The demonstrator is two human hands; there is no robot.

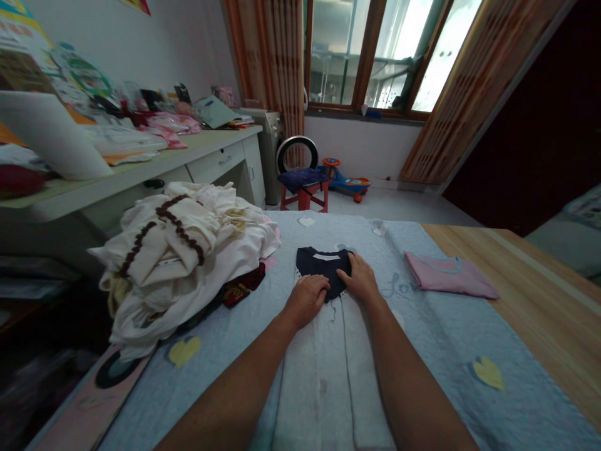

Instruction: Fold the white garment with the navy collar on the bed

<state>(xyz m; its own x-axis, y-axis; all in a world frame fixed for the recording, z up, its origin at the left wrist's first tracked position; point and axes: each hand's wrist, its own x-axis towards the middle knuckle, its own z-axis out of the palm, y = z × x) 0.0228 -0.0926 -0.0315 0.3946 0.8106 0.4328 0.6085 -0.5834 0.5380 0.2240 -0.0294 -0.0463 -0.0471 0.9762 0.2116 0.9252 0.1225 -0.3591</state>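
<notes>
"Where is the dark blue cloth (332, 270)?"

"It's in the middle of the blue sheet (230, 382), between the two hands. There's a little white tag (326, 257) near its top edge."

"What is the left hand (307, 297) doing?"

"It lies on the lower left part of the dark cloth. The fingers are bent and close together. I can't tell if they pinch any of it."

"And the right hand (360, 279)?"

"It rests on the right edge. The thumb is spread away from the fingers, with dark cloth showing between, so it looks loose and open, just touching."

"What's below the dark cloth?"

"A long pale cloth (319, 363) with dark lines running down it. It goes between the arms. I can't tell if it's all one piece with the dark part."

"What else is on the sheet?"

"On the left there's a big messy heap of white clothes (230, 247) with bumpy brown trim, and a dark red cloth (244, 287) peeks out under it. On the right lies a folded pink shirt (451, 275) with a light blue neck edge, well apart from the hands. Bare wood (521, 269) shows past the sheet."

"And farther back?"

"A red stool (304, 199) stands near a blue and orange ride-on toy (347, 181)."
</notes>
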